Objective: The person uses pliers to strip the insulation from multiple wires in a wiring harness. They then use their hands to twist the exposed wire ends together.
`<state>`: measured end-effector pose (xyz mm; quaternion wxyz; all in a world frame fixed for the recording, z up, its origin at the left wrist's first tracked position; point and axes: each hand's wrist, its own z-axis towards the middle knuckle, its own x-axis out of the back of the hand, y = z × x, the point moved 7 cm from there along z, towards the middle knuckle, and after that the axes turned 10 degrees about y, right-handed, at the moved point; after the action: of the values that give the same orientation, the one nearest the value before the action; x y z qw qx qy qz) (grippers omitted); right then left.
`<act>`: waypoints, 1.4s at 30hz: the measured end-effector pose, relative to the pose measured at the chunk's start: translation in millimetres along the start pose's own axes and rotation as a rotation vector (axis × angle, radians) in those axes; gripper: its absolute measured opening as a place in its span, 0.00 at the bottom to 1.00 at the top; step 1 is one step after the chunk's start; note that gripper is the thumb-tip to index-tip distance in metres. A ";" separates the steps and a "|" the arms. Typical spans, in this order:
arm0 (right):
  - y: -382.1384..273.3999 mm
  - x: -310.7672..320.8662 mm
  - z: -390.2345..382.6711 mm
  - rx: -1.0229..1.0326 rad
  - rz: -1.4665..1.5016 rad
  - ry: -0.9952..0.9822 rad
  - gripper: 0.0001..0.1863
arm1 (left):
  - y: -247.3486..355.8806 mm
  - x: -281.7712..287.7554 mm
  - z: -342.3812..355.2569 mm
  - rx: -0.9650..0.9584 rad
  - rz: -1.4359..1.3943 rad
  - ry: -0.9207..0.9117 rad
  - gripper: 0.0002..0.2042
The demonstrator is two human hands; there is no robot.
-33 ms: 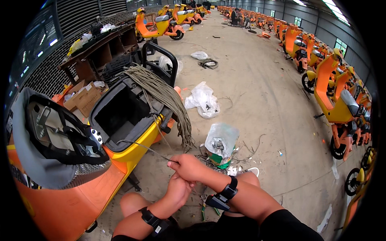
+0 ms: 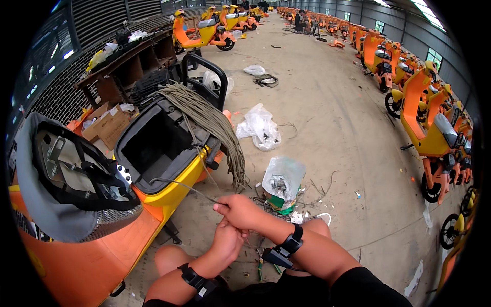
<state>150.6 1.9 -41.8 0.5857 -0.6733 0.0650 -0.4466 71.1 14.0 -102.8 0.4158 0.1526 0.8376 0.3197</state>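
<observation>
I have a broad lane of floor [image 2: 348,123] up the middle right of the frame, bounded at the right edge by parked scooters [image 2: 419,128]. Close in it's tighter: an upright plastic bag [image 2: 282,179] stands just beyond the right hand [image 2: 238,211] near centre. Going up and left, I'd meet the hanging rope bundle [image 2: 212,117], with a thin cord [image 2: 192,189] crossing the gap to the storage box [image 2: 176,169]. That box is open from above; the raised seat [image 2: 56,204] blocks its left side. Lower centre, pliers [image 2: 260,270] lie near the right forearm.
</observation>
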 end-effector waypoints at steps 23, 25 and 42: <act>-25.7 -5.4 -0.1 0.072 0.282 0.260 0.11 | 34.1 11.0 -9.1 0.011 0.124 0.180 0.10; -27.7 -3.2 -4.3 0.130 0.270 0.322 0.12 | 37.2 7.5 -10.4 -0.016 0.139 0.161 0.10; -41.4 10.9 -21.8 0.247 0.263 0.408 0.11 | 36.6 3.4 -4.8 -0.203 0.166 0.168 0.10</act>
<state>124.2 -8.0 -2.9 0.6912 -0.4785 0.2135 -0.4977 64.8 41.1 -78.4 0.3296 0.1512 0.8172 0.4479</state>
